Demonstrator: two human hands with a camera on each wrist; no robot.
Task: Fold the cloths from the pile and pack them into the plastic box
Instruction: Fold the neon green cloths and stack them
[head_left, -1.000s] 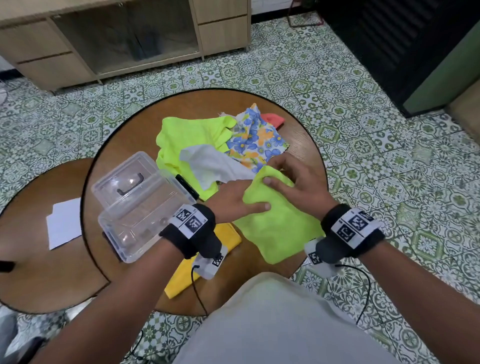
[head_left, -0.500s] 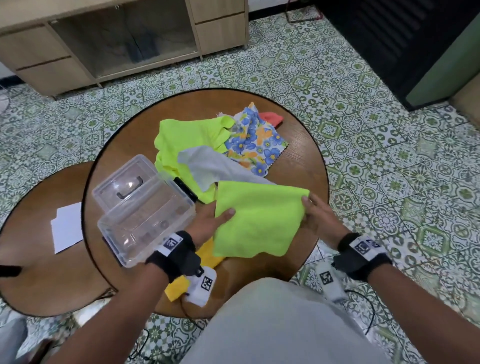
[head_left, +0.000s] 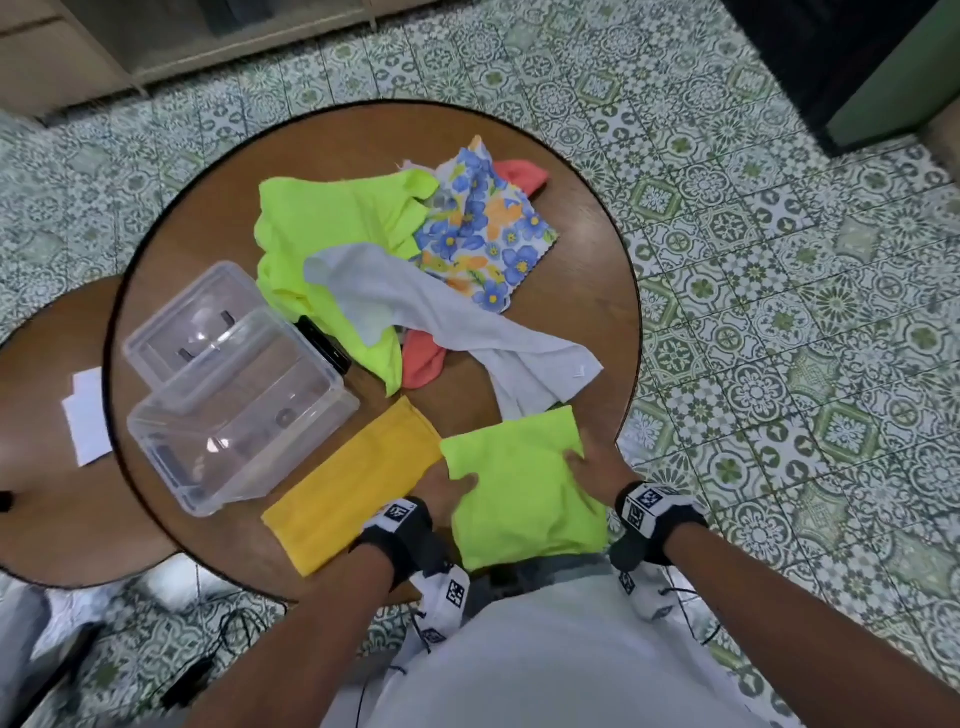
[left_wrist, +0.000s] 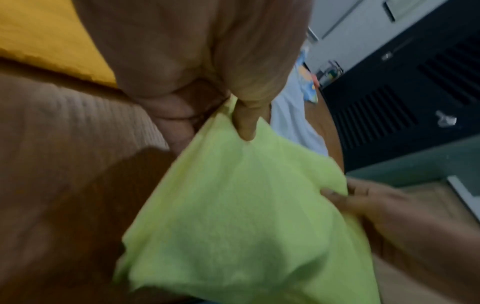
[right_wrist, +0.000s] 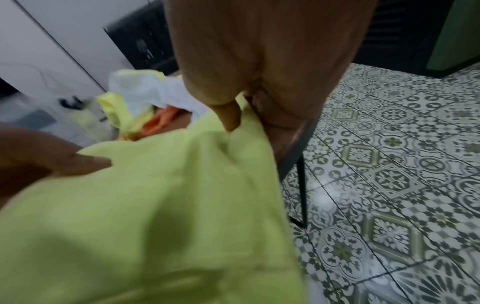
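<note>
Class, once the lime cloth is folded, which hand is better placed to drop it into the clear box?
Left hand: it pinches the lime cloth on the side nearer the plastic box.

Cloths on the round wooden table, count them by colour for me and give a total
Neon green cloths: 2, one held by both hands, one in the pile
Yellow folded cloth: 1
White cloth: 1
Blue floral cloth: 1
Coral patches: 2 visible, possibly one cloth
Total: 6 or 7
</note>
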